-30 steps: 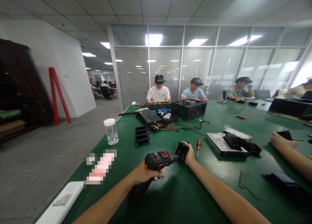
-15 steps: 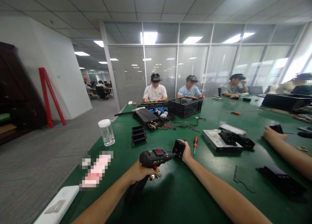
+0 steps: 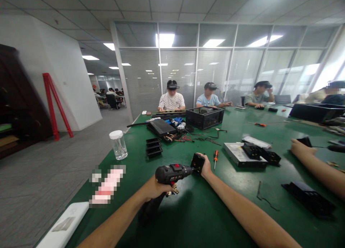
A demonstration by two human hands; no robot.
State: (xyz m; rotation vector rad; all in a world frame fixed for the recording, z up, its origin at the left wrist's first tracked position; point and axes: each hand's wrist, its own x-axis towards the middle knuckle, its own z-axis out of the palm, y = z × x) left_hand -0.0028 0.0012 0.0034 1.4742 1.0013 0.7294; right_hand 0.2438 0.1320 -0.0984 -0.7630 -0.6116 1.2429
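"What are the two hands doing?"

"The left hand (image 3: 156,190) is wrapped round the grip of a black power drill (image 3: 172,173). The right hand (image 3: 206,166) grasps a small black part (image 3: 197,163), apparently lifted clear of the green surface (image 3: 194,221)."

"And the part, where is it against the drill?"

"Right at the drill's nose, straight ahead of the wearer. Whether the bit touches it or sits in a hole, I can't tell at this size."

"Which step would you call this?"

"Drill work on the hand-held part, I'd judge: one hand steadying, the other aiming. (Some brass-coloured pieces (image 3: 175,189) show by the left fingers; held or lying beyond, I can't say.)"

"So what does the next move call for?"

"A firm right-hand hold against any twist, fingertips away from the bit, and the drill kept in line with the part."

"Anything close by?"

"An orange-handled screwdriver (image 3: 216,155) just beside the right hand, and stacked black trays (image 3: 154,149) further off. The hand (image 3: 303,147) at far right is a co-worker's, well apart."
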